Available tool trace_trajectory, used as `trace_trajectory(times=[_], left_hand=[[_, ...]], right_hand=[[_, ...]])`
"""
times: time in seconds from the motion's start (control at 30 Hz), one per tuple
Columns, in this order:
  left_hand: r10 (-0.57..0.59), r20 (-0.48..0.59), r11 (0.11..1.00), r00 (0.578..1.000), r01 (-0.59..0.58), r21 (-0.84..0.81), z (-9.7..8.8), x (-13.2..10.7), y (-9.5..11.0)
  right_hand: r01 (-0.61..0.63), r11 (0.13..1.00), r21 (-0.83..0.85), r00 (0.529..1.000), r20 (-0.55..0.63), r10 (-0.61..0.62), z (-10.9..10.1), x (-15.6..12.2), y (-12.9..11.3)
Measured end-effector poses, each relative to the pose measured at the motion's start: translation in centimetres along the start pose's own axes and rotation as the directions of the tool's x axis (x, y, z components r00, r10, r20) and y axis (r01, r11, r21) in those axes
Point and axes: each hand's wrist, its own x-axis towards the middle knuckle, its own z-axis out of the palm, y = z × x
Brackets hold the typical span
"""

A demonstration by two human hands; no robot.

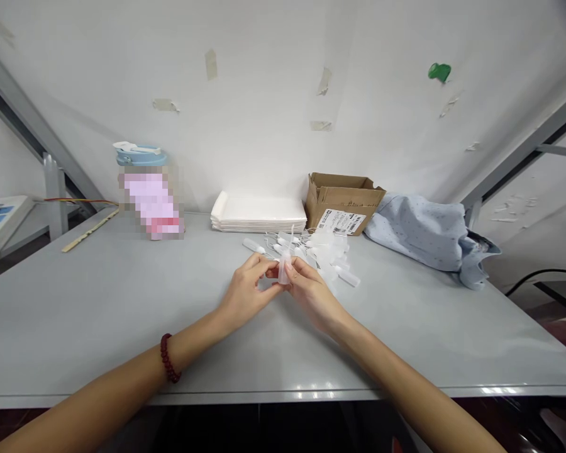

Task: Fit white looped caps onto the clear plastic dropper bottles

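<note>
Both hands meet over the middle of the grey table (99, 314). My left hand (246, 287) and my right hand (306, 290) pinch a small translucent plastic bottle (284, 267) between their fingertips, held upright with its thin nozzle pointing up. A dark red bead bracelet (170, 358) is on my left wrist. Just behind the hands lies a pile of several similar small translucent bottles (323, 251) with thin strings among them.
A stack of white flat sheets (258, 214) and an open cardboard box (342, 201) stand at the back by the wall. A light blue cloth (424, 236) lies at the right. A blue-lidded container (146, 189) stands back left, beside a wooden stick (89, 230).
</note>
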Motion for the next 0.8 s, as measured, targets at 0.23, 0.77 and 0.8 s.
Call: trace_trajectory(times=[0.23, 0.77, 0.8], left_hand=[[0.042, 0.071, 0.999, 0.997, -0.044, 0.018, -0.4, 0.1, -0.2], [-0.242, 0.074, 0.925, 0.968, 0.253, -0.283, -4.0, 1.6, 0.1], [-0.243, 0.111, 0.904, 0.964, 0.267, -0.334, -3.9, 1.5, 0.3]], right_hand=[[-0.003, 1.000, -0.003, 0.999, 0.034, 0.003, -0.1, 0.1, 0.2], [0.125, 0.918, -0.376, 0.987, -0.051, -0.155, -0.4, -0.1, 0.4], [0.147, 0.918, -0.369, 0.984, -0.036, -0.172, -0.3, -0.1, 0.5]])
